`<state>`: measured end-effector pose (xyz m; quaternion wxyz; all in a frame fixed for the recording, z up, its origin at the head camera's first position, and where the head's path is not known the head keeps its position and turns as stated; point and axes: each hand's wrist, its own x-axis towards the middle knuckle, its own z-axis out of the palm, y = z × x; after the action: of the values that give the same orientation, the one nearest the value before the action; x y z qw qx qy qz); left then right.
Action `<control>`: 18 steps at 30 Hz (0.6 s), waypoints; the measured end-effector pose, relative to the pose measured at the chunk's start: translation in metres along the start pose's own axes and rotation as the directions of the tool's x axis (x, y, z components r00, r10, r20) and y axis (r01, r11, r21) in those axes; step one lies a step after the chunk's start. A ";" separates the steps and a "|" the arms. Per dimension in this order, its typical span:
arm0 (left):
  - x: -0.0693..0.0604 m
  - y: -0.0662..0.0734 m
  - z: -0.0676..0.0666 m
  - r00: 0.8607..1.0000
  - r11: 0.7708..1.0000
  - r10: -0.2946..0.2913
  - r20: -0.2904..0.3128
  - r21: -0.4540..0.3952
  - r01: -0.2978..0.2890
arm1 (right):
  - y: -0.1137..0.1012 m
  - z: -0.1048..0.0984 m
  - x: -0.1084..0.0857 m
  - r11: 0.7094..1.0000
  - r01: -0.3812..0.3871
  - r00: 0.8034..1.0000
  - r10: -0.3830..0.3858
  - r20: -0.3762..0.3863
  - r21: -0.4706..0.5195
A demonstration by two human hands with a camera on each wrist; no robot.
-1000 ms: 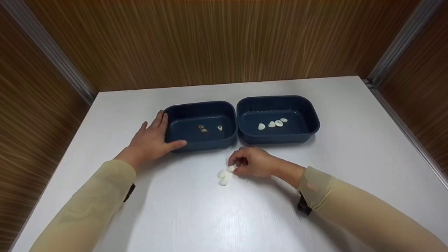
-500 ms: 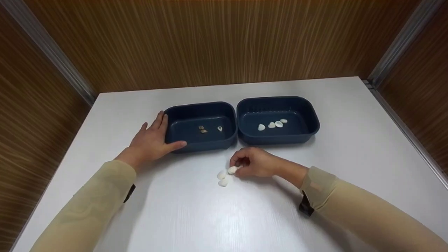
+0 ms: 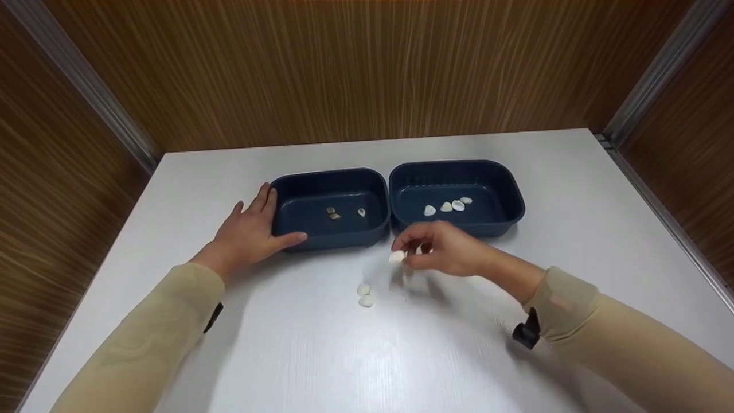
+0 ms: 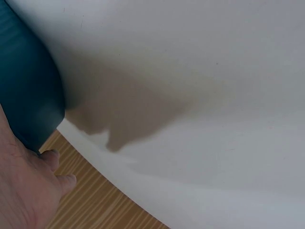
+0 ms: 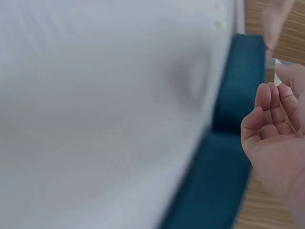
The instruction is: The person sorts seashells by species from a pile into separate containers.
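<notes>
My right hand (image 3: 447,249) pinches a white seashell (image 3: 397,257) between thumb and fingertips, raised over the table just in front of the right blue bin (image 3: 459,228). In the right wrist view, only a white sliver of that shell (image 5: 278,74) shows between the fingers. My left hand (image 3: 246,232) rests against the left end of the left blue bin (image 3: 338,238), fingers extended and thumb over the front rim. Two more white shells (image 3: 365,295) lie on the table. Several white shells (image 3: 457,205) are in the right bin, and a few small brownish shells (image 3: 334,215) in the left one.
Both bins stand side by side, touching, on a white table (image 3: 287,344). A wood-grain panel (image 3: 367,69) rises behind the table, with more panels at either side. Metal strips (image 3: 94,86) run along the panel corners.
My right hand has lifted a white shell off the table from beside the other two and moved it up and right toward the right bin. The left hand has stayed put.
</notes>
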<state>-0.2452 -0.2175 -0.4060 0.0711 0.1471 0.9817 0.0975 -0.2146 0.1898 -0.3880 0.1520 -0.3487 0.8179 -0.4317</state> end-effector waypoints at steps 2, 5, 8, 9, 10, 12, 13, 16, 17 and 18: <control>0.000 0.000 0.000 1.000 1.000 -0.003 0.002 -0.002 0.003 | -0.004 -0.012 -0.003 1.000 0.010 0.999 -0.011 -0.036 -0.008; -0.001 0.000 0.000 1.000 1.000 -0.007 0.009 -0.010 0.007 | -0.007 -0.031 -0.007 0.999 0.021 0.995 -0.025 -0.101 -0.035; -0.001 0.001 -0.001 1.000 1.000 -0.011 0.016 -0.018 0.011 | -0.007 -0.049 -0.011 0.996 0.029 0.987 -0.041 -0.158 -0.083; -0.001 0.001 -0.001 1.000 1.000 -0.012 0.018 -0.018 0.012 | -0.006 -0.056 -0.012 0.994 0.025 0.984 -0.043 -0.174 -0.104; -0.002 0.001 -0.001 1.000 1.000 -0.014 0.021 -0.018 0.014 | -0.005 -0.062 -0.013 0.992 0.020 0.981 -0.043 -0.188 -0.122; -0.001 0.001 -0.001 1.000 1.000 -0.015 0.022 -0.017 0.016 | -0.004 -0.073 -0.015 0.989 0.005 0.977 -0.036 -0.209 -0.146; -0.001 0.001 -0.001 1.000 1.000 -0.014 0.021 -0.018 0.014 | -0.003 -0.078 -0.017 0.988 -0.005 0.976 -0.028 -0.218 -0.152; 0.000 0.001 0.000 1.000 1.000 -0.011 0.017 -0.014 0.012 | 0.002 -0.090 -0.020 0.987 -0.047 0.971 0.009 -0.240 -0.154; 0.000 0.001 0.000 1.000 1.000 -0.009 0.016 -0.013 0.010 | 0.004 -0.093 -0.021 0.987 -0.062 0.969 0.023 -0.247 -0.151; 0.000 0.001 0.001 1.000 1.000 -0.008 0.016 -0.012 0.008 | 0.007 -0.095 -0.022 0.986 -0.077 0.967 0.037 -0.253 -0.147</control>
<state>-0.2453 -0.2166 -0.4064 0.0801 0.1435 0.9811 0.1021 -0.2541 0.2649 -0.3394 0.0325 -0.2786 0.8715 -0.4023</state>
